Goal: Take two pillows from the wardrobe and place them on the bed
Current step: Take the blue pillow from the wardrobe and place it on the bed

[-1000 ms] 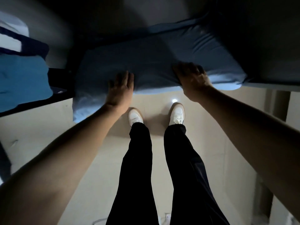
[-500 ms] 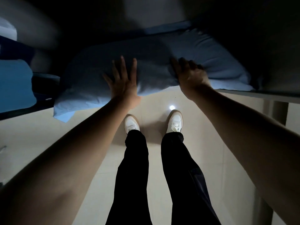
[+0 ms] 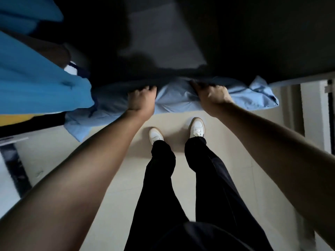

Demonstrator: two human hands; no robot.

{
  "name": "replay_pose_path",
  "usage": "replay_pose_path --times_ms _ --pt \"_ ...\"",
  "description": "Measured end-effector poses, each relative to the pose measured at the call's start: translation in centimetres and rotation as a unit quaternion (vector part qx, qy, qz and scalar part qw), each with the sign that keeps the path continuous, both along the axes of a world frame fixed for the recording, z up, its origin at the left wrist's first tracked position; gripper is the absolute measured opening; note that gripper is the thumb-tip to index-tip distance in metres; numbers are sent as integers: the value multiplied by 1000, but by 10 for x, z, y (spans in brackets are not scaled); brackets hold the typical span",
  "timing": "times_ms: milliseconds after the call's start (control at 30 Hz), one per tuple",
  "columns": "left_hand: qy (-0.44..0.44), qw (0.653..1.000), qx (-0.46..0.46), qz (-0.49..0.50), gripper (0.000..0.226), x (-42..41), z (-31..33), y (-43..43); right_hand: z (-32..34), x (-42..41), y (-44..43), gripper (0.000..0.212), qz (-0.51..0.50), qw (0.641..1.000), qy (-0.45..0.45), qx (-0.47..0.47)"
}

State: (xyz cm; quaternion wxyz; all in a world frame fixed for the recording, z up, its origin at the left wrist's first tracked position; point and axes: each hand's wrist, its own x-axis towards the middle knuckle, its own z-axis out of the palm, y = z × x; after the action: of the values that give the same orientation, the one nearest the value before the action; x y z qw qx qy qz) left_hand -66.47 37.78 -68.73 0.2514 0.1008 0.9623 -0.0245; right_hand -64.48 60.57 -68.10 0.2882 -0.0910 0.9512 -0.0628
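A light blue pillow (image 3: 174, 100) sticks out over the front edge of a dark wardrobe shelf (image 3: 181, 42), its ends hanging past the edge at left and right. My left hand (image 3: 142, 101) grips its front edge left of centre, fingers curled over the top. My right hand (image 3: 211, 96) grips it right of centre the same way. The back part of the pillow is lost in the dark of the shelf. No second pillow or bed is in view.
Bright blue folded fabric (image 3: 36, 80) fills the left side, beside the pillow's left end. A pale wardrobe edge (image 3: 308, 79) runs at the right. Below are a beige tiled floor (image 3: 117, 178), my dark trousers and white shoes (image 3: 196, 127).
Both hands went from lying flat on top of the pillow to gripping its front edge. The pillow has come forward over the shelf edge and bunched up. The view has shifted upward.
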Motion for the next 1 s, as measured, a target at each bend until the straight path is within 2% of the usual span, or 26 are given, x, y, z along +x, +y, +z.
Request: replay_pose_path --times_ms 167,367,567,833,1000 --pt "35 999 14 -25 24 29 66 -1 61 45 0 61 -27 999 14 9" --pt "57 996 25 -66 25 47 140 -1 132 95 -3 54 -83 993 77 20" --pt "75 995 36 -62 33 74 201 15 192 141 7 57 -118 989 86 23" --pt "106 981 58 -152 45 162 263 150 260 256 135 59 -173 977 115 45" --pt "137 951 82 -264 40 239 299 279 286 369 241 61 -277 946 159 62"
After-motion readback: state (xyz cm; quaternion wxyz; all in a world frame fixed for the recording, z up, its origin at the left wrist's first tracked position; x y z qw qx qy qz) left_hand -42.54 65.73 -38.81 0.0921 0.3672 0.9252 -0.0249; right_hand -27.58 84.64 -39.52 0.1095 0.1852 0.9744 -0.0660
